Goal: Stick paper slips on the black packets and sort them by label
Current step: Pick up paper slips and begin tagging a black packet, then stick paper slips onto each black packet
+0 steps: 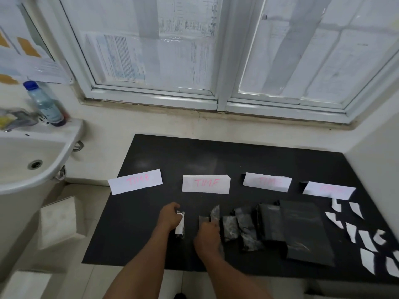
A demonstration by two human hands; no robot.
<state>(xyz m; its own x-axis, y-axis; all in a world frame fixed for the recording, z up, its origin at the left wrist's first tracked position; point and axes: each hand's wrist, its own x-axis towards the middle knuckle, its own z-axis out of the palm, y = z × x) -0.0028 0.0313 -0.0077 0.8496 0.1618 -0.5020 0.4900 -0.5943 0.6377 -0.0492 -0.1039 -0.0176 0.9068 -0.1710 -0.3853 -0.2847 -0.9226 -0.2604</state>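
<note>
On a black mat lie several white label cards with pink writing; the leftmost card and the second card sit above my hands. My left hand grips a small black packet with a white slip on it. My right hand rests closed on another small black packet. To its right, a row of black packets grows in size up to a large one. Loose white paper slips lie scattered at the far right.
A white sink stands to the left, with a clear bottle on its rim. A pale box sits on the floor beside the mat. A window covered with papers rises behind, and a wall closes the right.
</note>
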